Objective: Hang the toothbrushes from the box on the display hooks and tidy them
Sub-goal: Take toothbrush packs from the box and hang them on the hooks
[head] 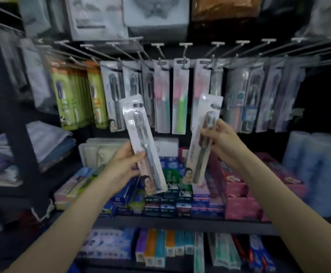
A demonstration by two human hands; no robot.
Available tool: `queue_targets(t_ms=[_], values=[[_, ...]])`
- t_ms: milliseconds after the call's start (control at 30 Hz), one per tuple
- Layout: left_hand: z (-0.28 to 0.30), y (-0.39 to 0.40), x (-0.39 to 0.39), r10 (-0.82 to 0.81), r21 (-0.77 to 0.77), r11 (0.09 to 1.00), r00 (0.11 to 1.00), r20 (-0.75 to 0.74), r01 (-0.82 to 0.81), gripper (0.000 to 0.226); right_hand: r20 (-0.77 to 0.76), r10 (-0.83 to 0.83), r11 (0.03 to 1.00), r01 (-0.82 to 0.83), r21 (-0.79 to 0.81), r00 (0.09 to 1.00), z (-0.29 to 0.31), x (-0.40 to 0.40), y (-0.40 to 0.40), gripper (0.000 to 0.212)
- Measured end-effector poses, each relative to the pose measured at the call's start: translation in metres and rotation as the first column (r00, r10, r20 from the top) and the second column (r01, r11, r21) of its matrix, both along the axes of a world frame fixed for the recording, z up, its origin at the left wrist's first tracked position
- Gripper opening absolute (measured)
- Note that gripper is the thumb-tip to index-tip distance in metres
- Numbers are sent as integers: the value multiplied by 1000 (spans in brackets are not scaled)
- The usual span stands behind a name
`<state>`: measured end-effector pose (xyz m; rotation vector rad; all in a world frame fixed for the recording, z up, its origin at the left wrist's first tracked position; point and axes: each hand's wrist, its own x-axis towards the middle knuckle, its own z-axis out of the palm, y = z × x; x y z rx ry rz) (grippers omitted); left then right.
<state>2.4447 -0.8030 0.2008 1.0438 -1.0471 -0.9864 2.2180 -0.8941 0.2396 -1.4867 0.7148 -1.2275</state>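
Mid-hang step by my read: both packs are up in front of the rack, neither on a hook yet. Far left, a dark shelf upright (20, 134) with folded cloth behind it, well clear of the work. Green-carded packs (70, 99) fill the left hooks, then dark-brush packs that look like the ones in hand. Left hand (121, 166) grips the left toothbrush pack (143, 142) by its lower half, fingers curled behind and thumb across the front; the pack leans left at the top, hang slot up, below and in front of the hanging dark row. Centre hooks carry pink-and-green packs (180, 99). Right hand (221, 140) pinches the right toothbrush pack (202, 138) around mid-length, top tilted right, its slot just below a hanging row. Hook tips (184, 56) sit above both slots, so the next move calls for lifting a pack, squaring its slot to a tip, and sliding it back. Matching the design to the right hook looks like the main call; blur hides the print. Room is tight: hanging packs are shoulder to shoulder, the hook wires fan forward, and the price tabs (185, 44) overhang. Below, toothpaste boxes (160, 205) crowd the shelf edge (180, 223), so lowered elbows risk clipping them. Right side is dark; wrapped rolls (308, 170) stand clear. The source box isn't in view.
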Motion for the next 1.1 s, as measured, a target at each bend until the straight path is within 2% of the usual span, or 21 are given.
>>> queue_targets(t_ms=[67, 167, 333, 467, 500, 633, 733, 867, 1000, 1100], values=[[11, -1, 13, 30, -21, 999, 999, 28, -29, 24, -101, 19, 1000, -19, -4, 995, 0, 11, -1, 16], [22, -7, 23, 59, -35, 998, 997, 52, -57, 29, -137, 22, 1000, -23, -5, 990, 6, 22, -3, 23], [34, -19, 32, 135, -41, 990, 986, 93, -132, 30, -238, -121, 992, 107, -73, 964, 18, 26, -17, 31], [45, -33, 35, 237, -137, 969, 923, 304, -204, 33, -222, -227, 974, 217, -69, 948, 23, 23, -27, 38], [47, -38, 33, 244, -159, 966, 917, 316, -202, 34, -232, -246, 969, 234, -79, 941, 23, 21, -28, 39], [58, -61, 21, 274, -150, 956, 951, 141, -253, 28, -271, -319, 947, 298, -117, 908, 21, 9, -34, 42], [64, -75, 25, 335, -146, 934, 941, 44, -326, 39, -340, -352, 933, 298, -201, 872, 25, 1, -34, 37], [70, -83, 47, 370, -219, 909, 929, 29, -355, 61, -457, -364, 918, 228, -325, 811, 32, 6, -36, 37], [80, -86, 67, 295, -241, 935, 948, 124, -259, 73, -467, -294, 940, 165, -297, 834, 30, 26, -42, 36], [78, -88, 75, 228, -200, 959, 966, 126, -200, 78, -447, -227, 959, 118, -259, 865, 29, 45, -44, 36]])
